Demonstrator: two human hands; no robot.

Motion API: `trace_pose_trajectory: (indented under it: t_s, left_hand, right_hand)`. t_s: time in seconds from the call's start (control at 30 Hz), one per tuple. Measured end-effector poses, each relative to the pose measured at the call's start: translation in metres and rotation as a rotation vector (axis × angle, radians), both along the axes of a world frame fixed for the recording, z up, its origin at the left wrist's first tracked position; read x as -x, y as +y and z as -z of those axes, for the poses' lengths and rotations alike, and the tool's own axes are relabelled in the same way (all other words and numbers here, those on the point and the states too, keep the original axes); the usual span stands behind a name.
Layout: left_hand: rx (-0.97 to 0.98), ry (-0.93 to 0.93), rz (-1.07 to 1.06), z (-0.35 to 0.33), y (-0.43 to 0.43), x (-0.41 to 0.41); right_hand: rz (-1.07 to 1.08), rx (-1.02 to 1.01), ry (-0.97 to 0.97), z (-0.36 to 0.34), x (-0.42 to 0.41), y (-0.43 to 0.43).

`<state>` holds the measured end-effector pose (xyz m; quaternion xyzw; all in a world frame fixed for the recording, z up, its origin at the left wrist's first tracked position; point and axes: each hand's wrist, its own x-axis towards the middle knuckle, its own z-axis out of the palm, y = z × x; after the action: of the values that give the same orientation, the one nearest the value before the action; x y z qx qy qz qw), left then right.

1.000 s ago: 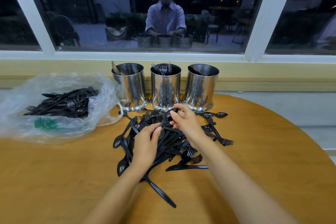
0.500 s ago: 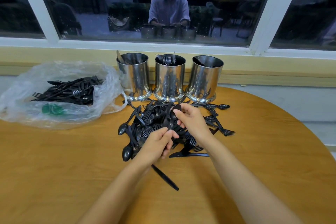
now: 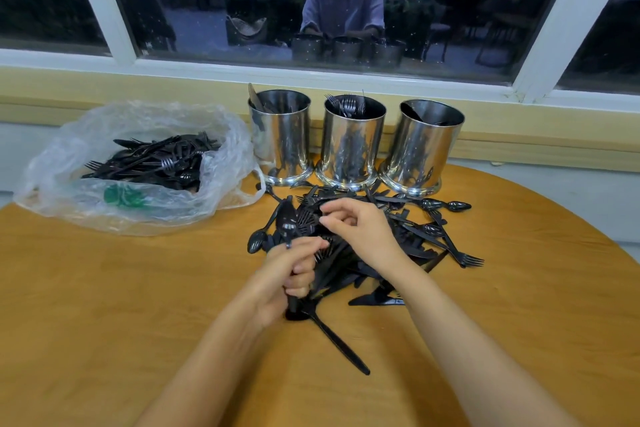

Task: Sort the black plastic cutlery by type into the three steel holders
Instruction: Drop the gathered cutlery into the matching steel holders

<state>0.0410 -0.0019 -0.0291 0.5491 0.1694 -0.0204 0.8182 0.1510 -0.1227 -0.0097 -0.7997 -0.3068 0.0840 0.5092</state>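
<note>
Cutlery pile [image 3: 343,270] under hands; left hand [image 3: 287,274] grip clasps spoon [image 3: 287,222]; right hand [image 3: 362,232] grip unclear.

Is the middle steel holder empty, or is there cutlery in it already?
Not empty. Several forks stand in the middle holder, their tines sticking up past its rim.
</note>
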Motion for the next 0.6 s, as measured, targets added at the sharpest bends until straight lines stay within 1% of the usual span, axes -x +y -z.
trace_pose_trajectory:
  t_s: [0.03,0.1,0.2,0.23,0.3,0.4,0.47,0.5,0.6]
  left_hand:
    - [0.025,0.002,-0.044,0.002,0.009,-0.001]
    - [0.042,0.017,-0.126,0.006,0.024,-0.002]
    - [0.067,0.027,-0.215,0.013,0.039,-0.004]
    - [0.083,0.024,-0.234,0.015,0.043,-0.005]
    - [0.097,0.018,-0.253,0.017,0.049,-0.006]
    - [0.094,0.015,-0.254,0.019,0.054,-0.007]
    - [0.094,0.016,-0.246,0.018,0.056,-0.009]
    - [0.095,0.018,-0.242,0.017,0.057,-0.010]
    - [0.092,0.021,-0.243,0.016,0.058,-0.013]
  right_hand:
    - [0.035,0.076,-0.024,0.008,-0.003,0.003]
    - [0.040,0.270,-0.087,0.024,-0.003,0.011]
    - [0.038,0.605,-0.304,0.037,0.007,0.027]
    - [0.065,0.686,-0.384,0.039,0.009,0.032]
    - [0.102,0.760,-0.503,0.039,0.010,0.039]
    - [0.129,0.732,-0.576,0.035,0.005,0.042]
    - [0.128,0.673,-0.580,0.030,-0.005,0.036]
    - [0.113,0.600,-0.532,0.027,-0.012,0.031]
    - [0.069,0.292,-0.225,0.010,-0.028,0.013]
